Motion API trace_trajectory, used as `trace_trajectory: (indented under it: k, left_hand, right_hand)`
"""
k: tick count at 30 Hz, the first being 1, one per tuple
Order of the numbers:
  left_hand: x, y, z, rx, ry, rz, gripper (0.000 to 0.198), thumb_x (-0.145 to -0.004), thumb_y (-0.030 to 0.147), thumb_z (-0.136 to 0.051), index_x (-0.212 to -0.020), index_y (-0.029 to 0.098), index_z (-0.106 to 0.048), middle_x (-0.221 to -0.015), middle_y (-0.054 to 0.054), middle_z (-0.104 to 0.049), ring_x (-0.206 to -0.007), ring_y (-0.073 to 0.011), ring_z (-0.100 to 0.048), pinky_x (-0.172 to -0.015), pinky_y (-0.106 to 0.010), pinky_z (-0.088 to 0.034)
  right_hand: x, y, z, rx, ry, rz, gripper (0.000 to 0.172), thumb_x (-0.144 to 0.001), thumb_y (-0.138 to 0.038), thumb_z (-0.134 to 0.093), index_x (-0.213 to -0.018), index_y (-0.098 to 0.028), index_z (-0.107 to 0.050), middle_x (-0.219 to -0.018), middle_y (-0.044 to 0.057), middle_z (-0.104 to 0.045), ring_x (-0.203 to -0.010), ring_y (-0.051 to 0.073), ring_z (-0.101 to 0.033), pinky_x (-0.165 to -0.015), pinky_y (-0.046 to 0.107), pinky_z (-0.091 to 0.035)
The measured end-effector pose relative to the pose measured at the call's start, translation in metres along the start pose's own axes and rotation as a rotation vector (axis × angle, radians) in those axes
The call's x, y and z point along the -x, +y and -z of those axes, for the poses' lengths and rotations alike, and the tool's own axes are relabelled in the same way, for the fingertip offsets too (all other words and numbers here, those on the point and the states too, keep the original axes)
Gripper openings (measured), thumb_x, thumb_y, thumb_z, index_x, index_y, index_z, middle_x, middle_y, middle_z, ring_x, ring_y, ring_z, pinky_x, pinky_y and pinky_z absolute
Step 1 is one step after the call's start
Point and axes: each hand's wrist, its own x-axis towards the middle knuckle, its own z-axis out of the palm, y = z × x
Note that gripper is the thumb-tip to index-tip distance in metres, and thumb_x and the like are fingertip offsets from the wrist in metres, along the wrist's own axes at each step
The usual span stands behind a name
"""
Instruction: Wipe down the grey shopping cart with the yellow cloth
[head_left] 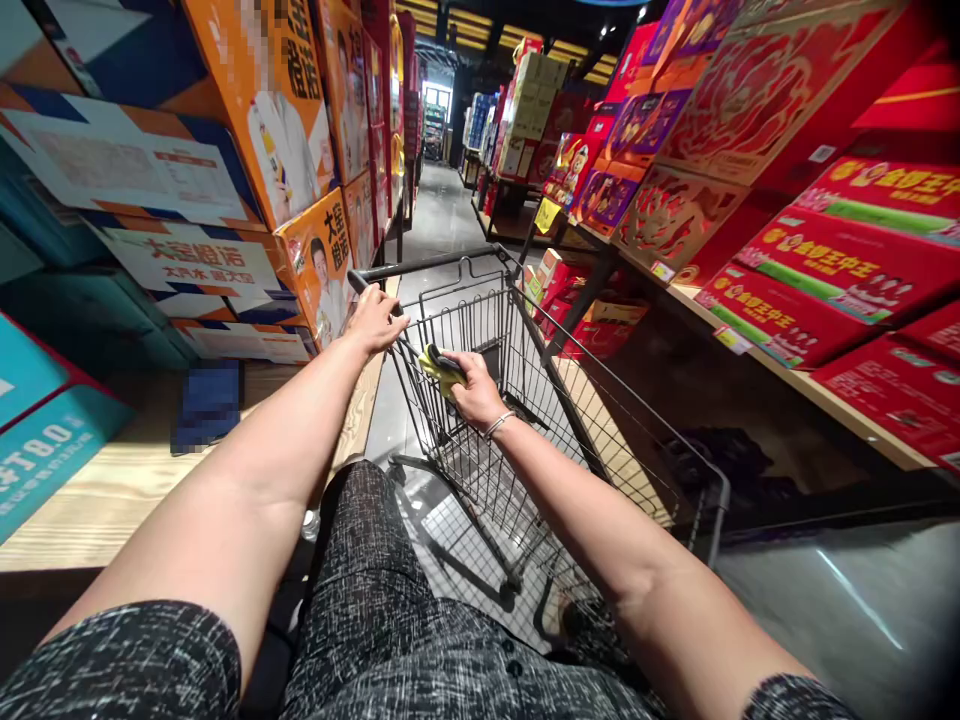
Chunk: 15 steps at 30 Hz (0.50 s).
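A grey wire shopping cart (480, 300) stands in front of me, tilted in my view, and its inside shows no goods. My left hand (375, 320) is closed over the cart's top rail near its left corner. Lower and to the right, my right hand (476, 390) grips a yellow-green and black cloth-like thing (442, 370) against the cart's left side. Its exact kind is hard to make out, since the fingers cover part of it. A thin bracelet circles the right wrist.
Orange drink cartons (304, 240) are stacked close on my left, above a wooden platform (82, 490). Red boxes (847, 250) and patterned gift boxes fill the right shelf (787, 375). Between them, a grey-floored aisle (442, 200) runs ahead. A small dark-blue object (208, 405) lies on the platform.
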Motion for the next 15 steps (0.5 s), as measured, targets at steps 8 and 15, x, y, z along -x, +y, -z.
trace_trajectory:
  k: [8, 15]
  left_hand:
    - [0.005, 0.043, -0.009, -0.027, -0.057, 0.212, 0.074, -0.087, 0.044, -0.064, -0.155, 0.024, -0.041, -0.168, -0.013, -0.029, -0.163, -0.0291, -0.001, -0.127, -0.052, -0.027]
    - [0.012, 0.078, -0.039, 0.033, 0.028, 0.427, 0.108, -0.083, 0.048, -0.07, -0.166, 0.018, -0.009, -0.174, -0.014, 0.019, -0.16, -0.0353, 0.019, -0.13, -0.056, -0.016]
  right_hand:
    - [-0.03, 0.036, 0.009, -0.21, -0.155, -0.067, 0.063, -0.072, -0.004, -0.054, -0.131, -0.024, -0.065, -0.134, 0.006, -0.062, -0.119, 0.016, -0.064, -0.111, 0.038, -0.052]
    - [-0.065, 0.085, 0.018, 0.062, 0.006, -0.036, 0.066, -0.067, 0.002, -0.053, -0.125, -0.024, -0.071, -0.123, 0.006, -0.059, -0.12, 0.019, -0.062, -0.118, 0.042, -0.046]
